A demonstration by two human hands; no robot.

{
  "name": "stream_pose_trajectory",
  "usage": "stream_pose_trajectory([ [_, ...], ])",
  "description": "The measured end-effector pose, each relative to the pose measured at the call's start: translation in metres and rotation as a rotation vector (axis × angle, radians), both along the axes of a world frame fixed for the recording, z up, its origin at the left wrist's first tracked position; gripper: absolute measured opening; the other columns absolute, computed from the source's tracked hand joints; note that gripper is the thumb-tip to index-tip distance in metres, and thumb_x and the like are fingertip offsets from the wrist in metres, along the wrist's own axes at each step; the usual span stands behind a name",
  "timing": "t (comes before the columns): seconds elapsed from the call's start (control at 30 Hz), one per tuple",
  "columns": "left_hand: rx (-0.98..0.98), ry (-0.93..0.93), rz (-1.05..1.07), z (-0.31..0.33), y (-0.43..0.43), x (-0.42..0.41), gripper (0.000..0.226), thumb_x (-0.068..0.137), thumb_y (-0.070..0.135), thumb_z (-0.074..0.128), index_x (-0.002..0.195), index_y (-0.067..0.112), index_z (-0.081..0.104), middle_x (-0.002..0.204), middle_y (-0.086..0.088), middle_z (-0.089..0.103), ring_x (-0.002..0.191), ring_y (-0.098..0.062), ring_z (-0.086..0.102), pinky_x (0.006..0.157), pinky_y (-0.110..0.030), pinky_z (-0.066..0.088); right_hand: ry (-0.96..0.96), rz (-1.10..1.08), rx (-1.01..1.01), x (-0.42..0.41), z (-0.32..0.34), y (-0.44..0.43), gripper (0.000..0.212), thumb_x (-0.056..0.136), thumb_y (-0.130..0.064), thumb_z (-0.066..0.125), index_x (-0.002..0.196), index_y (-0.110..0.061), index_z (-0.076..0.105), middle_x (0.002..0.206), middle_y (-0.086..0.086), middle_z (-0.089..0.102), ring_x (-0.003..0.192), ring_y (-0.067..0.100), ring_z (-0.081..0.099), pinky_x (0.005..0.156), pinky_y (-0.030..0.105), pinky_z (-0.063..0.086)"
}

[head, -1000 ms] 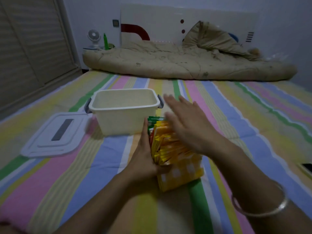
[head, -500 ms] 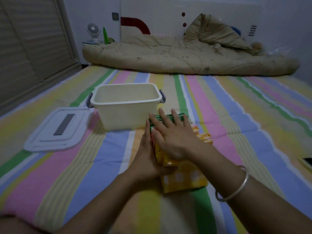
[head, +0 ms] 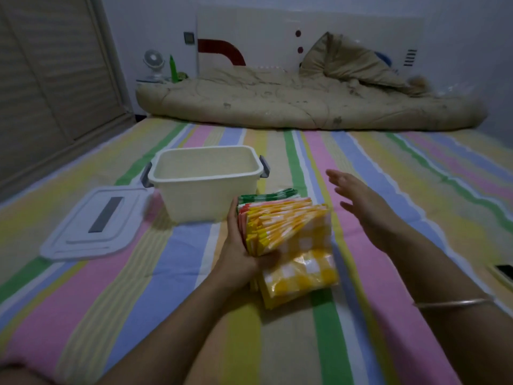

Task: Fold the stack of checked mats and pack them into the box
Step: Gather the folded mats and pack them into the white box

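A folded stack of checked mats [head: 288,240], mostly yellow with red and green ones at the far end, lies on the striped bed just in front of the cream box [head: 205,179]. The stack fans open along its top edges. My left hand [head: 238,245] grips its left side, thumb tucked under the near end. My right hand [head: 363,207] hovers to the right of the stack, fingers straight, touching nothing. The box stands open with nothing visible inside.
The box's white lid [head: 94,226] with a grey handle lies flat to the left. A beige rolled quilt [head: 305,104] lies across the far end of the bed. A dark phone [head: 503,270] sits at the right edge. A wardrobe door runs along the left.
My right hand was pressing on top of the stack half a second ago; it has lifted off and moved right. The mats have fanned open again.
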State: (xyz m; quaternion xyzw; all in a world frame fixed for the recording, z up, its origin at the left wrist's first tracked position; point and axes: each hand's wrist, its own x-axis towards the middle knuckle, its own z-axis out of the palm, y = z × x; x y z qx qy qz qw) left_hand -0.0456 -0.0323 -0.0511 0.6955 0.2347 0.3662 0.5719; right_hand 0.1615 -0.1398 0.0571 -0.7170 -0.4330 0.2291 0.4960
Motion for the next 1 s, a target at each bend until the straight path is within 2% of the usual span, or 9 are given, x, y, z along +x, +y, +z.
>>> stream_pose_trajectory([
  [0.13,-0.097,-0.048,0.073,0.028,0.018,-0.023,0.136,0.041,0.057,0.090,0.152,0.019,0.019,0.141,-0.001,0.051,0.114,-0.006,0.059,0.089,-0.024,0.052,0.149,-0.112,0.108,0.010,-0.015,0.022,0.038,0.106,-0.020,0.031,0.143,-0.017,0.042,0.141,0.001,0.050,0.125,0.021,0.050,0.099,0.039,0.044],
  [0.27,-0.379,-0.130,-0.038,0.096,0.028,-0.052,0.071,0.051,0.031,0.077,0.108,-0.006,0.056,0.063,-0.005,0.071,0.055,-0.010,0.067,0.050,-0.020,0.052,0.119,-0.152,0.109,-0.003,-0.035,0.062,0.040,0.102,-0.009,0.037,0.142,-0.013,0.041,0.136,0.004,0.054,0.093,0.020,0.057,0.064,0.029,0.043],
  [0.33,-0.399,-0.163,-0.027,0.132,0.037,-0.058,0.069,0.071,0.036,0.068,0.131,0.006,0.051,0.107,-0.037,0.063,0.097,-0.036,0.067,0.077,-0.040,0.057,-0.231,-0.105,0.109,-0.020,-0.040,0.084,0.048,0.093,-0.002,0.046,0.137,-0.019,0.047,0.136,0.002,0.055,0.088,0.019,0.058,0.070,0.029,0.043],
  [0.4,-0.504,-0.296,0.013,0.162,0.048,-0.063,0.062,0.101,0.033,0.039,0.151,0.003,0.019,0.137,-0.043,0.006,0.110,-0.048,0.056,0.087,-0.049,0.051,-0.571,-0.057,0.146,-0.044,-0.036,0.105,0.054,0.086,-0.004,0.053,0.136,-0.025,0.048,0.136,-0.003,0.053,0.098,0.023,0.061,0.072,0.032,0.044],
  [0.47,-0.602,-0.303,0.011,0.180,0.067,-0.071,0.039,0.104,0.033,0.034,0.122,0.019,0.066,0.094,-0.011,0.048,0.071,-0.025,0.072,0.054,-0.030,0.057,-0.876,0.014,0.108,-0.065,-0.029,0.125,0.055,0.087,-0.013,0.057,0.140,-0.024,0.045,0.141,-0.003,0.049,0.122,0.025,0.054,0.070,0.035,0.049],
  [0.5,-0.609,-0.243,0.005,0.184,0.077,-0.074,0.041,0.102,0.036,0.040,0.097,0.021,0.078,0.086,-0.036,0.058,0.070,-0.020,0.073,0.053,-0.028,0.057,-1.003,0.055,0.023,-0.072,-0.026,0.133,0.052,0.091,-0.021,0.056,0.141,-0.024,0.043,0.142,-0.002,0.047,0.128,0.025,0.050,0.071,0.037,0.050],
  [0.53,-0.601,-0.207,-0.009,0.186,0.087,-0.076,0.041,0.098,0.039,0.046,0.084,0.020,0.080,0.092,-0.020,0.071,0.076,-0.020,0.074,0.057,-0.031,0.059,-1.085,0.079,-0.074,-0.075,-0.024,0.141,0.047,0.094,-0.029,0.053,0.140,-0.025,0.043,0.139,-0.002,0.049,0.125,0.026,0.052,0.074,0.038,0.050],
  [0.8,-0.615,-0.087,-0.071,0.201,0.110,-0.062,0.040,0.088,0.042,0.054,0.073,0.016,0.080,0.092,-0.008,0.076,0.079,-0.021,0.074,0.060,-0.034,0.059,-1.093,0.074,0.019,-0.061,-0.015,0.124,0.015,0.095,-0.023,0.057,0.106,-0.018,0.066,0.100,0.003,0.067,0.096,0.028,0.066,0.099,0.036,0.043],
  [1.0,-0.708,0.076,-0.136,0.196,0.098,-0.037,0.050,0.091,0.049,0.053,0.072,0.011,0.079,0.088,-0.012,0.075,0.072,-0.024,0.073,0.056,-0.039,0.060,-1.144,0.147,-0.032,-0.045,0.001,0.067,0.022,0.095,-0.033,0.056,0.113,-0.025,0.065,0.105,-0.001,0.066,0.090,0.031,0.065,0.070,0.036,0.048],
])
